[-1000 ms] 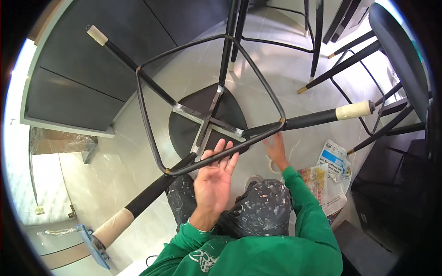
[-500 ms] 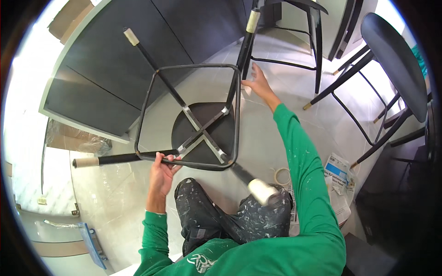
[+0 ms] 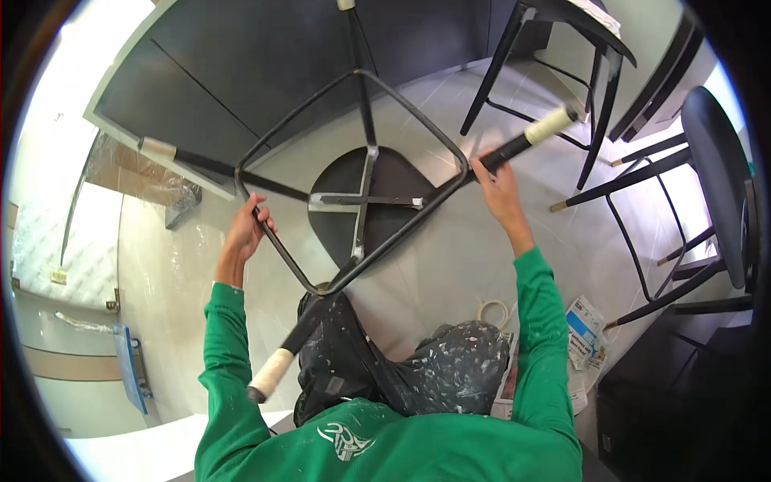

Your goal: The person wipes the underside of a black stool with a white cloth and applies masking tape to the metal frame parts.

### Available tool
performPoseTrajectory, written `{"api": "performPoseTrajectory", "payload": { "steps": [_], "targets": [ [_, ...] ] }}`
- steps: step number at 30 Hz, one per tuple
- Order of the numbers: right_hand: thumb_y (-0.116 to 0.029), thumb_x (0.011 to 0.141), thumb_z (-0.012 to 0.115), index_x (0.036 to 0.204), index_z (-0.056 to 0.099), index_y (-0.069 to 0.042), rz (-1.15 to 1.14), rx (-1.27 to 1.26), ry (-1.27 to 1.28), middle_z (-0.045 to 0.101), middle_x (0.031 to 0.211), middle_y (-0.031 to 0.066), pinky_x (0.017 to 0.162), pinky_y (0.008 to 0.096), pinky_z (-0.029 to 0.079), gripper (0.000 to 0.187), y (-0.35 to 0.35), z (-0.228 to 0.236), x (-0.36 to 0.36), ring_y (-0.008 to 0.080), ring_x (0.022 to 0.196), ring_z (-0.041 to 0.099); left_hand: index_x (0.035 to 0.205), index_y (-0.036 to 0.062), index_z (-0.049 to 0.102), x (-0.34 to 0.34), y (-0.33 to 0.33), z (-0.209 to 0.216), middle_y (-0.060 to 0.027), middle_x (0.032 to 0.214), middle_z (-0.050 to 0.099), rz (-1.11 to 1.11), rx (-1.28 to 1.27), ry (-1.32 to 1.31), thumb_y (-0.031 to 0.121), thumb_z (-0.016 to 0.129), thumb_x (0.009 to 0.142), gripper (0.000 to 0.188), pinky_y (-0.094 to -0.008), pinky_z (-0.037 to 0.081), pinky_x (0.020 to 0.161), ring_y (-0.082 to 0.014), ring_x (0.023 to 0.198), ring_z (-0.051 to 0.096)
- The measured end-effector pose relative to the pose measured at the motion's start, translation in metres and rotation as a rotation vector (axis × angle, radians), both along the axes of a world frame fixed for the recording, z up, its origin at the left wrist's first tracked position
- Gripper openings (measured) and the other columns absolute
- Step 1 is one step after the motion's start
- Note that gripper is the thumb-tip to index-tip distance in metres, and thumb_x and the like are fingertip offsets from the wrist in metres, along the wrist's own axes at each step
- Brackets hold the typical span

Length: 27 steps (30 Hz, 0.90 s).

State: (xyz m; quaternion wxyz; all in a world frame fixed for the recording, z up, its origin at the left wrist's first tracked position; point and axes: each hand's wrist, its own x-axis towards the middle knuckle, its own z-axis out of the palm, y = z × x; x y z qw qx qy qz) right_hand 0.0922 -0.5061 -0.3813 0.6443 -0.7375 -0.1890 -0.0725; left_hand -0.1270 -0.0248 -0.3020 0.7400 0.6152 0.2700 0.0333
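A black bar stool [image 3: 336, 233] is upside down in front of me, its seat low on the floor and its legs pointing up and outward. Cream tape [image 3: 551, 127] wraps each leg near its end. A square metal footrest frame [image 3: 295, 101] joins the legs. My left hand [image 3: 243, 231] is closed around the left side of this frame. At the frame's right corner, my right hand [image 3: 504, 201] grips the right leg [image 3: 509, 151], thumb and fingers around it. The near leg [image 3: 303, 328] slants over my paint-spattered trousers.
Two more black stools [image 3: 502, 76] [image 3: 711, 177] stand at the back right and right. By my right knee lie a tape roll [image 3: 506, 308] and newspaper [image 3: 581, 325]. Grey cabinet fronts [image 3: 193, 96] curve behind the stool. A blue tool [image 3: 128, 365] is at far left.
The overturned stool has turned clockwise by roughly an eighth of a turn. My right hand, open beside a leg before, now closes on it. My left hand has shifted left and up.
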Motion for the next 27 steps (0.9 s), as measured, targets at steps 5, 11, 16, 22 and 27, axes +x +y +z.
{"api": "performPoseTrajectory", "payload": {
  "steps": [5, 11, 16, 22, 27],
  "targets": [
    [-0.014, 0.099, 0.069, 0.108, 0.064, -0.003, -0.073, -0.108, 0.061, 0.062, 0.100, 0.0045, 0.084, 0.0299, 0.051, 0.015, -0.030, 0.014, -0.087, 0.0148, 0.095, 0.060, 0.126, 0.0052, 0.049, 0.008, -0.008, -0.010, 0.0025, 0.074, 0.042, -0.013, 0.009, -0.038, 0.045, 0.044, 0.112, 0.043, -0.0308, 0.046, 0.064, -0.0124, 0.065, 0.048],
    [-0.007, 0.099, 0.066, 0.113, 0.060, 0.000, -0.180, -0.133, 0.025, 0.062, 0.116, 0.0111, 0.098, 0.0337, 0.052, 0.016, -0.065, 0.009, -0.157, 0.0197, 0.109, 0.064, 0.131, 0.0016, 0.057, 0.002, -0.032, -0.080, 0.0004, 0.079, 0.053, -0.008, 0.064, -0.280, 0.045, 0.043, 0.112, 0.050, -0.0284, 0.048, 0.067, -0.0137, 0.072, 0.057],
    [-0.008, 0.101, 0.065, 0.124, 0.054, 0.002, -0.137, 0.057, 0.115, 0.061, 0.128, 0.0168, 0.106, 0.0364, 0.048, 0.027, -0.056, 0.009, -0.181, 0.0233, 0.120, 0.061, 0.142, 0.0061, 0.054, -0.089, -0.031, -0.268, -0.0232, 0.120, 0.063, -0.275, 1.174, -0.033, 0.026, 0.050, 0.105, 0.043, -0.0478, 0.052, 0.096, -0.0366, 0.111, 0.062],
    [-0.013, 0.105, 0.060, 0.136, 0.050, 0.005, -0.113, -0.014, 0.133, 0.058, 0.135, 0.0176, 0.112, 0.0371, 0.042, 0.037, -0.065, -0.001, -0.184, 0.0226, 0.127, 0.056, 0.163, 0.0161, 0.027, -0.073, -0.099, -0.278, -0.0346, 0.162, 0.025, -0.870, 1.372, 0.074, 0.017, 0.051, 0.100, 0.068, -0.0596, 0.040, 0.114, -0.0527, 0.144, 0.038],
    [-0.012, 0.106, 0.058, 0.139, 0.049, 0.005, -0.157, 0.026, 0.134, 0.057, 0.137, 0.0179, 0.111, 0.0367, 0.043, 0.038, -0.053, -0.003, -0.177, 0.0228, 0.128, 0.056, 0.163, 0.0154, 0.028, -0.080, -0.096, -0.292, -0.0352, 0.163, 0.021, -0.927, 1.376, 0.181, 0.024, 0.058, 0.097, 0.073, -0.0660, 0.040, 0.111, -0.0532, 0.145, 0.037]
  ]
}}
